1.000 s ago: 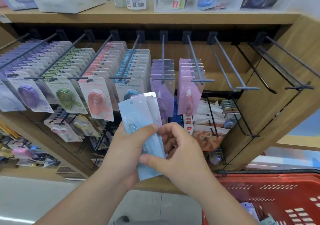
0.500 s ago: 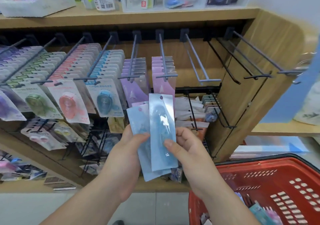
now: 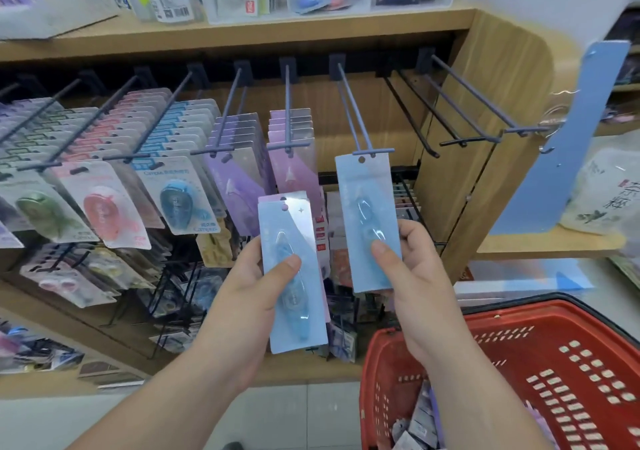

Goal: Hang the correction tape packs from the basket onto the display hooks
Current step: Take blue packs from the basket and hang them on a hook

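My right hand (image 3: 412, 276) pinches a light blue correction tape pack (image 3: 367, 214) by its lower part. The pack's top hole sits right at the front tip of a bare grey display hook (image 3: 353, 113); whether it is threaded on I cannot tell. My left hand (image 3: 249, 293) grips a small stack of blue packs (image 3: 294, 297), thumb across the front, held upright below the purple rows. The red basket (image 3: 512, 318) sits at the lower right with several more packs in its bottom.
Hooks to the left carry full rows of green, pink, blue and purple packs (image 3: 104, 203). Two bare black hooks (image 3: 450, 117) stick out on the right beside the wooden side panel (image 3: 502, 103). A lower wire rack holds other stationery. A shelf with boxes runs above.
My right hand has drawn one blue pack off the stack and raised it right and up to the bare hook's tip. The view has swung right, showing more of the basket.
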`<state>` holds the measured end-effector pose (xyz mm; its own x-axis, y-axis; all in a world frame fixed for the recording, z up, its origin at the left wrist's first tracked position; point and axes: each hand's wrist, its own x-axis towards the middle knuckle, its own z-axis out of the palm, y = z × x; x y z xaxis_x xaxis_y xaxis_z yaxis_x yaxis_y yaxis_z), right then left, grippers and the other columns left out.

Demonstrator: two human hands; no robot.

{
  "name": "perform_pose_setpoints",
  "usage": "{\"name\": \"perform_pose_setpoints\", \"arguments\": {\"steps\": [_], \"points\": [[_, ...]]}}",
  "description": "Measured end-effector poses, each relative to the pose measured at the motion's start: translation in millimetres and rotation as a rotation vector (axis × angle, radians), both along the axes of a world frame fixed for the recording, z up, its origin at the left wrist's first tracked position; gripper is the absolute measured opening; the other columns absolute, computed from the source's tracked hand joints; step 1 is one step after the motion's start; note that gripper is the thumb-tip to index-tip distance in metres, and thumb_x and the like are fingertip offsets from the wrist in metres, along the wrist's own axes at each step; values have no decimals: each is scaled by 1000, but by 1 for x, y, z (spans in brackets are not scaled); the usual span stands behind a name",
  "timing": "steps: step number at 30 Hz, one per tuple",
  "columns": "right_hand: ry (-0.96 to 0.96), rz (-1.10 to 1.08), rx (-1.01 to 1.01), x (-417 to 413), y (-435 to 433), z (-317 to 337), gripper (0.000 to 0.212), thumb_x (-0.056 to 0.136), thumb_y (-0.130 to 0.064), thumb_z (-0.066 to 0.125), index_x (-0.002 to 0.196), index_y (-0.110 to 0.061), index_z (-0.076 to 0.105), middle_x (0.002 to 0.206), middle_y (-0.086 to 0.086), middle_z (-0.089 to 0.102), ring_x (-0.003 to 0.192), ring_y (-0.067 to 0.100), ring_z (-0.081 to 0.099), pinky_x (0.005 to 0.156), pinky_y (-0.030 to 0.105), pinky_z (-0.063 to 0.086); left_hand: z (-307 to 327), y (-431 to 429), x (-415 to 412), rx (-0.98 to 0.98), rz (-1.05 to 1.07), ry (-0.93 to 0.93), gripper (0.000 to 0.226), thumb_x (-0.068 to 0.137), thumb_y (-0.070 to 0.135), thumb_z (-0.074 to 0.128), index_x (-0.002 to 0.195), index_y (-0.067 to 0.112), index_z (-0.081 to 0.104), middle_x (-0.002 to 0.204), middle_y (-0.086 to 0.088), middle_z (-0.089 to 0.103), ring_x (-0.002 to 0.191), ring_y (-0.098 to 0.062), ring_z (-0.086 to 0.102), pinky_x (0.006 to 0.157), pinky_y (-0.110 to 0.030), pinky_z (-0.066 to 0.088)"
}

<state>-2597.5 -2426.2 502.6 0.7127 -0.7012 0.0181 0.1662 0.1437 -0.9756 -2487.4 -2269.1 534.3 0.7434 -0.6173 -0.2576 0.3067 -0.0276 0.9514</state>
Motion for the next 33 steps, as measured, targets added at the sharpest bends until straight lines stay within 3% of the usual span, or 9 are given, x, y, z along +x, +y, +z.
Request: {"name": "perform_pose_setpoints", "arguments": {"steps": [4, 9, 16, 19, 21, 23, 26, 29, 33], "points": [[55, -49, -23, 5, -7, -5, 17, 101, -27, 62, 117, -27, 59, 113, -9, 73, 105, 16, 71, 77, 37, 61, 2, -1, 1, -35, -12, -29, 43, 86, 30, 64, 128, 26, 64, 110, -4, 80, 95, -25, 76, 84, -47, 61], [153, -68, -24, 21, -17, -10, 14, 101, -33, 62, 114, -26, 63, 107, -5, 75, 97, 18, 74, 78, 48, 64, 2, -2, 4, -45, -17, -38, 50, 81, 31, 65, 130, 26, 64, 111, -4, 79, 94, -24, 76, 83, -46, 62], [263, -83, -136, 65, -45, -10, 23, 104, -39, 56, 124, -28, 59, 111, -14, 68, 95, -5, 66, 72, 15, 52, 2, 1, 12, -82, -21, -17, 50, 81, 28, 66, 131, 27, 63, 110, -3, 80, 91, -22, 77, 73, -39, 66], [291, -70, -151, 76, -51, -15, 23, 105, -41, 54, 125, -30, 57, 114, -11, 67, 106, 7, 66, 87, 30, 57, 6, 1, 14, -86, -19, -14, 50, 81, 28, 68, 130, 27, 63, 109, -2, 80, 90, -21, 77, 73, -40, 66], [306, -68, -162, 78, -52, -13, 18, 105, -42, 53, 120, -33, 56, 111, -13, 66, 107, 8, 64, 86, 31, 56, 7, -1, 16, -80, -12, -18, 51, 82, 26, 76, 132, 25, 62, 109, -1, 80, 90, -22, 77, 76, -44, 66], [350, -78, -181, 76, -51, -12, 28, 105, -43, 53, 130, -31, 54, 113, -16, 63, 111, 9, 62, 80, 25, 50, 8, -3, 17, -72, 6, -28, 53, 80, 25, 79, 130, 24, 63, 107, 0, 79, 90, -23, 77, 82, -51, 64], [414, -150, -212, 61, -44, -10, 49, 100, -46, 60, 145, -32, 47, 131, -12, 59, 119, 10, 57, 94, 29, 47, 8, -6, 18, -63, 36, -58, 51, 75, 28, 73, 125, 25, 64, 105, 2, 80, 89, -23, 77, 85, -50, 62], [350, -119, -192, 39, -20, -1, 30, 97, -46, 64, 124, -36, 58, 119, -17, 64, 109, 4, 60, 86, 25, 48, 5, -10, 19, -53, 57, -87, 54, 72, 29, 77, 124, 26, 63, 106, 0, 80, 90, -22, 78, 76, -41, 62], [219, 143, -109, 19, 20, 6, 26, 86, -27, 81, 109, -31, 69, 99, -7, 74, 91, 18, 70, 79, 34, 60, 1, -18, 16, -45, 67, -107, 61, 67, 22, 92, 121, 24, 63, 107, -2, 80, 92, -21, 78, 69, -33, 62]]}}
